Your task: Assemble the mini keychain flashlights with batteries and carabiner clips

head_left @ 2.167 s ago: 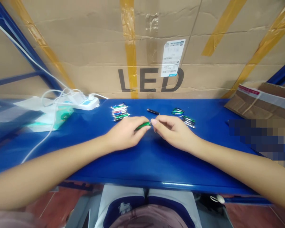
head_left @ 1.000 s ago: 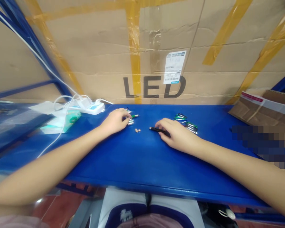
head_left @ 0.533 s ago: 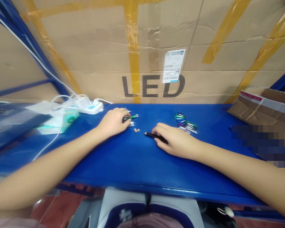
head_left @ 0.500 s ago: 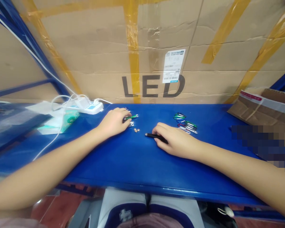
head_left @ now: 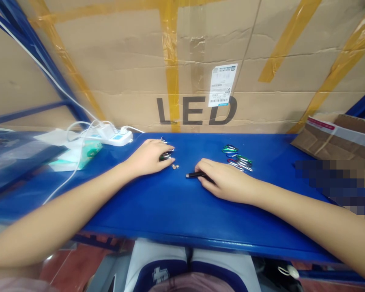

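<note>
My left hand (head_left: 150, 156) lies over a small pile of pen-like torches (head_left: 166, 155) on the blue table (head_left: 170, 202), its fingers curled on one dark piece. My right hand (head_left: 223, 178) rests on the table and pinches a thin black tube (head_left: 194, 174) that points left. Two or three small silver button cells (head_left: 175, 166) lie between the hands. A heap of green and red carabiner clips (head_left: 239, 157) sits just beyond my right hand.
A large cardboard box marked LED (head_left: 197, 109) stands along the back edge. A white power strip (head_left: 117, 138) with cables and a pale green packet (head_left: 79, 156) lie at the left. An open cardboard carton (head_left: 331, 136) is at the right.
My hands parted: the left went to the torch pile with the green torch, the right picked up the black tube. In the last half second the left fingers closed over the pile.
</note>
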`<move>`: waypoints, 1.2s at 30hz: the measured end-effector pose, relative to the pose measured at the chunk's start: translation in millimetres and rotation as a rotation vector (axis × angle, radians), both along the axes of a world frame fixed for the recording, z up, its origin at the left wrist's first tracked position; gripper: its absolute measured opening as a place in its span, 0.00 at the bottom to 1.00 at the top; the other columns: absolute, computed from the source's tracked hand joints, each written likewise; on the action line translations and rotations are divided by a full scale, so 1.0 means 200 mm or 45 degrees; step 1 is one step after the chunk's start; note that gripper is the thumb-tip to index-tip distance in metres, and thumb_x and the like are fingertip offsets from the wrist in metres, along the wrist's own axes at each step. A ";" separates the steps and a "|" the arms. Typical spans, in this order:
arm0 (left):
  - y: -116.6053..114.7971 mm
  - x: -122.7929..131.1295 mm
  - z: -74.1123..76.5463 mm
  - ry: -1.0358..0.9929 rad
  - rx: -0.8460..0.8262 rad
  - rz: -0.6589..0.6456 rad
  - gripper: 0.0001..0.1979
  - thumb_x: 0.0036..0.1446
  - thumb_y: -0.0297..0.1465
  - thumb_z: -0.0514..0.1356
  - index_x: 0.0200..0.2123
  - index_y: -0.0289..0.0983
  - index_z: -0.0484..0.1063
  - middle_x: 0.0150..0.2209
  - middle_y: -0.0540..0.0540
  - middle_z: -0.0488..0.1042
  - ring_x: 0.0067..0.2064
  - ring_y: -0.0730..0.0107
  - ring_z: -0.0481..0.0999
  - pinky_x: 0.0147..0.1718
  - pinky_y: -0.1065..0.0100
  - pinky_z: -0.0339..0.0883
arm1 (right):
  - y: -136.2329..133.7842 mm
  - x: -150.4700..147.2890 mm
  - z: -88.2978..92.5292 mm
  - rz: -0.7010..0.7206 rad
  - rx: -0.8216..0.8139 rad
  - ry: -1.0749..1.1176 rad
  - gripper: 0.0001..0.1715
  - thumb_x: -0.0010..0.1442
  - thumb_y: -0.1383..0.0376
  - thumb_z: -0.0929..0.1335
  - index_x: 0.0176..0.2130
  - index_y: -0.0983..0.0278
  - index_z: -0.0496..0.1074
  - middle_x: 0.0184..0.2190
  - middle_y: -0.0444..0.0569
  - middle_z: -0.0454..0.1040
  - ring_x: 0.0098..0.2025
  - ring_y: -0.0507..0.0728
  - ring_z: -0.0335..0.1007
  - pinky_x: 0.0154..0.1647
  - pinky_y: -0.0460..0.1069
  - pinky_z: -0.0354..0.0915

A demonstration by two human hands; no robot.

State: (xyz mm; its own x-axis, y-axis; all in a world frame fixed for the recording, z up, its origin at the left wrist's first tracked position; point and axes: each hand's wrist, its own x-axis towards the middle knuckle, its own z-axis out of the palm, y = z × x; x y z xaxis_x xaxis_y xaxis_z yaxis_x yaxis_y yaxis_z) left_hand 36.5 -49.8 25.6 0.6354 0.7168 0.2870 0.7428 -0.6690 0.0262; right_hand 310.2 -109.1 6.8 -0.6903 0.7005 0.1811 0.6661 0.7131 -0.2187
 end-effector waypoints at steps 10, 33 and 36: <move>-0.04 0.00 0.05 0.078 -0.083 -0.186 0.11 0.57 0.37 0.62 0.41 0.43 0.79 0.45 0.48 0.81 0.50 0.55 0.73 0.55 0.52 0.55 | 0.04 0.00 -0.05 0.025 0.048 0.268 0.15 0.71 0.64 0.63 0.50 0.64 0.77 0.47 0.55 0.81 0.47 0.62 0.78 0.51 0.56 0.71; 0.02 -0.06 0.08 0.042 -0.218 -0.296 0.10 0.62 0.39 0.61 0.44 0.44 0.78 0.48 0.47 0.80 0.53 0.56 0.73 0.56 0.55 0.53 | 0.05 -0.03 -0.04 0.007 -0.237 0.755 0.08 0.67 0.62 0.67 0.40 0.64 0.75 0.38 0.49 0.74 0.33 0.52 0.68 0.37 0.48 0.69; 0.02 -0.08 0.10 0.107 -0.187 -0.295 0.09 0.61 0.38 0.61 0.42 0.44 0.79 0.49 0.46 0.78 0.53 0.56 0.72 0.54 0.56 0.53 | 0.04 -0.02 -0.02 0.048 -0.222 0.683 0.08 0.68 0.63 0.67 0.41 0.64 0.75 0.40 0.50 0.74 0.34 0.52 0.69 0.38 0.48 0.69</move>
